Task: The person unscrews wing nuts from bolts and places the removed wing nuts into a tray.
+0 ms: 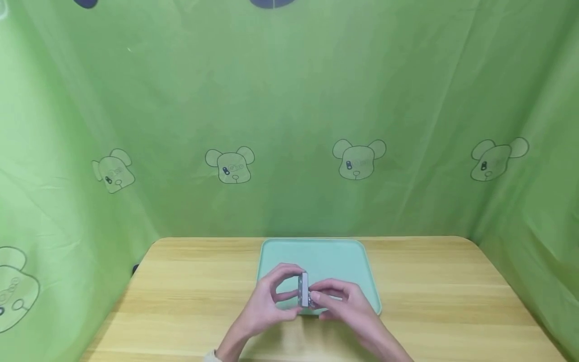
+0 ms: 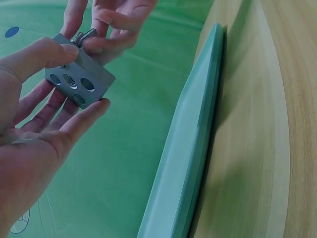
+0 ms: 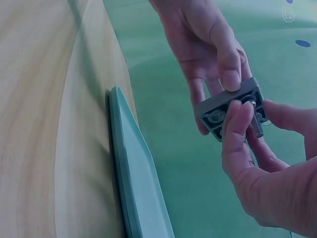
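Observation:
My left hand holds a small grey rectangular block between thumb and fingers, above the near part of the tray. Several round holes show on one face in the left wrist view, one of them threaded. The opposite face is recessed, with ribs and hollows. My right hand is at that recessed side, its fingers curled around a small threaded screw. The screw sticks out from the block at a slant, its far end hidden behind the fingertips. In the head view the block stands edge-on between both hands.
A mint-green tray with a low raised rim lies on the wooden table, below and beyond the hands. Green curtain printed with bear heads hangs behind the table and along both sides.

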The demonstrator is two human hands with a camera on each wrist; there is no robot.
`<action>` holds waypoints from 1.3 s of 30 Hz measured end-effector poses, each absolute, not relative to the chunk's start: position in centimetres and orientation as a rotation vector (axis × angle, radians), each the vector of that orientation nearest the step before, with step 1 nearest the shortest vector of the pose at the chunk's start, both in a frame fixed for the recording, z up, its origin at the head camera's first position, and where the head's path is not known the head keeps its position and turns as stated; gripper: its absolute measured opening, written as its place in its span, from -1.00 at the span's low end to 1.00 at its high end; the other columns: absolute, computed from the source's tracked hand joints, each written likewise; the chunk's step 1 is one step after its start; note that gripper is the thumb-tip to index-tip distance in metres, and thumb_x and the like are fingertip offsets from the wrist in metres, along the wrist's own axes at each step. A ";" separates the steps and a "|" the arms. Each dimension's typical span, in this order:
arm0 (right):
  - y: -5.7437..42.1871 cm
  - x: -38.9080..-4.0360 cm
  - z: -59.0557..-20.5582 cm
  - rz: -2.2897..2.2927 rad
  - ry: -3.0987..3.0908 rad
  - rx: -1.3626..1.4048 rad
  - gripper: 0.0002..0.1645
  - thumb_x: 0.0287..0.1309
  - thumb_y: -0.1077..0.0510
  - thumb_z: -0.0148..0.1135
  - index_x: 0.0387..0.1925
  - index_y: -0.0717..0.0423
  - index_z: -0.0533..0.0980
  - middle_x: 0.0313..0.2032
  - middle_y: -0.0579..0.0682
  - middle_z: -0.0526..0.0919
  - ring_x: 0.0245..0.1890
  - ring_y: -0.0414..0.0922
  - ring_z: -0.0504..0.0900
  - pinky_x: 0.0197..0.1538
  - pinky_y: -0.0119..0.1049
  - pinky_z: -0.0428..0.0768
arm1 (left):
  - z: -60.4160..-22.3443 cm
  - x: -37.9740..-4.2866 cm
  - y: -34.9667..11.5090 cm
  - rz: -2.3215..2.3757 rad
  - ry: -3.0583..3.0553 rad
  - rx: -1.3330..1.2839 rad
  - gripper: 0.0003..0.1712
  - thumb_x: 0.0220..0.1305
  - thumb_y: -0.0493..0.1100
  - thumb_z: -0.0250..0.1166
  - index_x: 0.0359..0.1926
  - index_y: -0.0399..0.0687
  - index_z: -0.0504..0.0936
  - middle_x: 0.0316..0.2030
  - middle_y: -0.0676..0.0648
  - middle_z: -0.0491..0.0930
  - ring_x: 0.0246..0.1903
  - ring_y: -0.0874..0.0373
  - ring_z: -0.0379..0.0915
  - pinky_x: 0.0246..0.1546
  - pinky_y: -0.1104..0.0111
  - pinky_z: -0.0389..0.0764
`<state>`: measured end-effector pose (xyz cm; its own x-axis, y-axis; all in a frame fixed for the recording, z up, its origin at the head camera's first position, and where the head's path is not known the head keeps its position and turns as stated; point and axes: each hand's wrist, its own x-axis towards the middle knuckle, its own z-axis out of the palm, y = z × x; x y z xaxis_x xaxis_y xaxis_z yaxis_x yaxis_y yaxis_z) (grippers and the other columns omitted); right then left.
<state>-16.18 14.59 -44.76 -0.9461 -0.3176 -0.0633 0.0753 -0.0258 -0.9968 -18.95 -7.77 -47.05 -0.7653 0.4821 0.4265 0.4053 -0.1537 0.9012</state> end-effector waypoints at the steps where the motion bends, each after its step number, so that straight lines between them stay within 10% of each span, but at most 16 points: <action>1: 14.6 -16.2 -44.8 -2.051 1.966 -0.259 -0.56 0.30 0.14 0.37 0.07 0.40 0.58 -0.11 0.18 0.74 -0.17 -0.05 0.72 -0.13 -0.18 0.82 | -47.0 -18.9 -7.7 2.083 2.020 1.059 -0.21 -0.05 -0.58 0.41 0.29 -0.25 0.48 0.23 -0.22 0.44 0.34 -0.16 0.36 0.20 0.08 0.65; 19: 14.5 -15.9 -45.0 -2.028 2.248 -0.519 -0.79 0.14 0.20 0.51 -0.20 0.21 0.71 -0.20 0.10 0.77 -0.21 -0.07 0.79 -0.16 -0.11 0.84 | -47.4 -18.7 -8.0 2.140 1.900 0.981 -0.25 -0.01 -0.54 0.46 0.27 -0.25 0.49 0.23 -0.31 0.42 0.30 -0.09 0.40 0.15 0.02 0.68; 29: 13.5 -16.6 -45.8 -1.894 2.723 -1.751 -0.87 0.21 0.33 0.43 -0.20 0.14 0.70 -0.25 -0.02 0.74 -0.32 -0.17 0.71 -0.25 -0.49 0.76 | -47.2 -18.7 -8.3 2.194 1.765 0.890 -0.23 -0.02 -0.53 0.46 0.28 -0.30 0.47 0.27 -0.41 0.39 0.35 -0.25 0.32 0.17 -0.06 0.65; 39: 13.0 -17.3 -44.2 -1.107 3.102 -2.684 -0.70 0.43 0.31 0.16 -0.42 0.30 0.70 -0.31 0.17 0.75 -0.35 -0.01 0.78 -0.20 -0.35 0.81 | -47.2 -19.1 -8.4 2.185 1.734 0.883 -0.24 -0.01 -0.55 0.41 0.29 -0.34 0.46 0.26 -0.28 0.47 0.32 -0.12 0.40 0.17 -0.06 0.66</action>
